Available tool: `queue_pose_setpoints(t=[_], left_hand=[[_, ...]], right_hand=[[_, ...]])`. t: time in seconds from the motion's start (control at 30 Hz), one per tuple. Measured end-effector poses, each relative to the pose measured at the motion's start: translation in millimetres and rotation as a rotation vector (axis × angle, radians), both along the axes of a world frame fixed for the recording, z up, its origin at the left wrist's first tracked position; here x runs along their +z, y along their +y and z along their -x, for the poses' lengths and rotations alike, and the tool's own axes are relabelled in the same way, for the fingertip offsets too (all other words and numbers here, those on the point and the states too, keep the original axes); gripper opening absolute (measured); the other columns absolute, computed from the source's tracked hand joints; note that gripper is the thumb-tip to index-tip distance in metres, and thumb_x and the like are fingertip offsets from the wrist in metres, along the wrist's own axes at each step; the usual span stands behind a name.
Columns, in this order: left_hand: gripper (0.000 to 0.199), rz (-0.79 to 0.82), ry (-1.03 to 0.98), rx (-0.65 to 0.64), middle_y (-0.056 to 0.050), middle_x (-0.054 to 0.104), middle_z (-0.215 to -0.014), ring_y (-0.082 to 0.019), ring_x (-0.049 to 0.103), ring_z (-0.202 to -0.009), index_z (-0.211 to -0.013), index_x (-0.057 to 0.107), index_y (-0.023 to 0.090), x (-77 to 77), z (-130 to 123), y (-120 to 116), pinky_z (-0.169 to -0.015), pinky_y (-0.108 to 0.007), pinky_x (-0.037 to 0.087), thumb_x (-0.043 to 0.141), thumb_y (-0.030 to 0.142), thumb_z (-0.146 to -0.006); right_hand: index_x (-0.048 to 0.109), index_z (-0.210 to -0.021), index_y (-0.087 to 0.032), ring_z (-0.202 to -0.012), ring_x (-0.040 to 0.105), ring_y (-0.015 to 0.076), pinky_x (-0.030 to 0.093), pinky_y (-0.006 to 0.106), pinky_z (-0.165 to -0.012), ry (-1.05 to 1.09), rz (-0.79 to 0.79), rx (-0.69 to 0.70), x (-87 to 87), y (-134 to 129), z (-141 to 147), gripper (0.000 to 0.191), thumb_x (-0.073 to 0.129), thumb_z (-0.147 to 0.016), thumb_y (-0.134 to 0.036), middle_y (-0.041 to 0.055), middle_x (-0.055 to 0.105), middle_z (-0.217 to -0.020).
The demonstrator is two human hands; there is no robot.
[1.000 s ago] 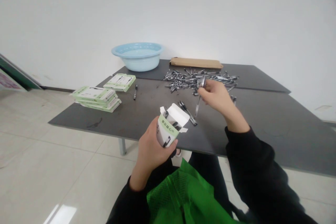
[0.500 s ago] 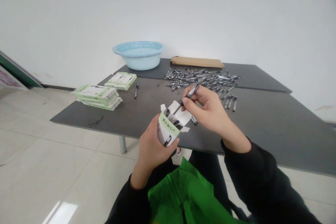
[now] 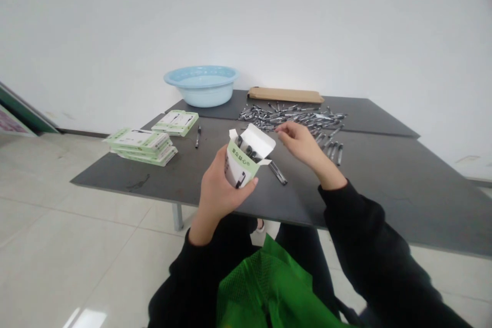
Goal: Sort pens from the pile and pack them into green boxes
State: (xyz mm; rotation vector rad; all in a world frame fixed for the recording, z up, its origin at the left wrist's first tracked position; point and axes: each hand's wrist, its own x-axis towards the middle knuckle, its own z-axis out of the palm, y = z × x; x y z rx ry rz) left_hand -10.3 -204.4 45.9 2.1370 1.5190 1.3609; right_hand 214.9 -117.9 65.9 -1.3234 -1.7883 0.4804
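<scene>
My left hand (image 3: 216, 192) is wrapped round a small white and green pen box (image 3: 243, 165), tilted above the table's front edge. Its lid flap stands open, and the dark ends of several pens (image 3: 249, 152) show inside. Just right of the box, a pair of pens (image 3: 278, 173) lies on the table. My right hand (image 3: 302, 147) is at the near edge of a loose pile of black and clear pens (image 3: 300, 116). Its thumb and fingers are drawn together; whether anything is between them cannot be made out.
Stacked closed pen boxes (image 3: 142, 143) and further boxes (image 3: 176, 122) sit at the left of the dark table (image 3: 384, 184). A single pen (image 3: 198, 136) lies near them. At the back stand a light-blue basin (image 3: 203, 89) and a flat brown cardboard piece (image 3: 286, 94).
The pen that my right hand held over the box now appears to be inside it. My right hand has moved away, up and right to the pile. The box has shifted slightly up in view.
</scene>
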Motion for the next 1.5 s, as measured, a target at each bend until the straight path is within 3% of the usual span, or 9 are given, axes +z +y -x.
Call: queue_pose_setpoints(t=[0.2,0.37,0.6,0.73,0.9,1.0,1.1,1.37,1.5], left_hand=[[0.074,0.011,0.005,0.015,-0.01,0.064,-0.122,-0.029,0.064,-0.11,-0.134,0.044,0.021,3.6,-0.5,5.8,-0.092,-0.04,0.053,0.076,0.036,-0.069],[0.073,0.061,0.031,0.027,-0.012,0.064,-0.124,-0.03,0.064,-0.113,-0.134,0.043,0.02,-9.5,-2.4,1.4,-0.093,-0.042,0.053,0.075,0.037,-0.07],[0.075,0.081,0.069,0.045,-0.013,0.063,-0.125,-0.031,0.064,-0.113,-0.135,0.043,0.019,-10.2,-1.3,-0.7,-0.093,-0.045,0.053,0.075,0.036,-0.07],[0.077,0.079,0.13,0.011,-0.015,0.061,-0.131,-0.032,0.061,-0.117,-0.137,0.042,0.019,-12.8,3.6,-1.3,-0.096,-0.045,0.052,0.075,0.035,-0.07],[0.078,0.087,0.213,-0.042,-0.015,0.059,-0.135,-0.033,0.06,-0.121,-0.138,0.042,0.018,-19.4,8.1,-2.1,-0.099,-0.045,0.051,0.074,0.038,-0.07],[0.079,0.081,0.218,-0.048,-0.014,0.059,-0.134,-0.032,0.06,-0.12,-0.14,0.041,0.019,-22.1,6.8,-3.5,-0.1,-0.044,0.051,0.074,0.04,-0.071],[0.079,0.096,0.205,-0.045,-0.014,0.059,-0.135,-0.032,0.06,-0.122,-0.139,0.041,0.019,-23.1,4.6,-6.1,-0.101,-0.045,0.05,0.074,0.039,-0.071],[0.08,0.085,0.15,-0.047,-0.014,0.058,-0.136,-0.032,0.058,-0.124,-0.139,0.041,0.019,-20.8,3.9,-13.1,-0.101,-0.045,0.05,0.075,0.036,-0.07],[0.08,0.078,0.119,-0.052,-0.014,0.058,-0.136,-0.033,0.059,-0.123,-0.14,0.04,0.02,-22.7,3.8,-12.5,-0.1,-0.045,0.05,0.075,0.037,-0.071]], right_hand=[[0.074,-0.081,-0.013,-0.075,0.065,0.0192,0.044,0.024,-0.067,-0.361,0.346,-0.073,-45.4,30.1,-14.6,0.024,0.061,-0.081,-0.033,0.0083,0.074,-0.079],[0.076,-0.083,-0.016,-0.077,0.067,0.0205,0.045,0.024,-0.066,-0.482,0.444,-0.069,-52.6,26.4,-4.8,0.028,0.07,-0.077,-0.042,0.0094,0.075,-0.08],[0.073,-0.094,-0.015,-0.078,0.067,0.0226,0.044,0.026,-0.064,-0.576,0.461,-0.144,-57.6,27.6,-6.0,0.028,0.07,-0.074,-0.035,0.0116,0.074,-0.082],[0.065,-0.074,-0.015,-0.067,0.06,0.0174,0.04,0.025,-0.06,-0.44,0.323,-0.104,-38.7,18.1,-17.2,0.014,0.064,-0.076,-0.028,0.006,0.066,-0.066],[0.055,-0.083,-0.021,-0.045,0.045,0.0109,0.036,0.023,-0.047,0.307,-0.084,-0.033,18.7,-16.0,-22.2,0.012,0.051,-0.088,-0.031,-0.0055,0.048,-0.053],[0.054,-0.085,-0.024,-0.048,0.049,0.0107,0.038,0.023,-0.047,0.521,-0.259,0.023,46.1,-40.2,-9.4,0.011,0.053,-0.09,-0.033,-0.0052,0.05,-0.058],[0.055,-0.087,-0.023,-0.056,0.056,0.0117,0.045,0.025,-0.054,0.478,-0.256,0.125,51.7,-55.5,9.7,0.01,0.058,-0.089,-0.033,-0.004,0.055,-0.064],[0.062,-0.09,-0.018,-0.063,0.055,0.0119,0.045,0.026,-0.063,0.18,-0.078,0.252,35.2,-62.9,35.8,0.007,0.056,-0.087,-0.021,-0.002,0.058,-0.07],[0.062,-0.118,-0.02,-0.077,0.058,0.0142,0.048,0.029,-0.073,0.015,-0.041,0.385,36.5,-64.9,40.9,0.033,0.061,-0.085,-0.02,0.0018,0.064,-0.091]])
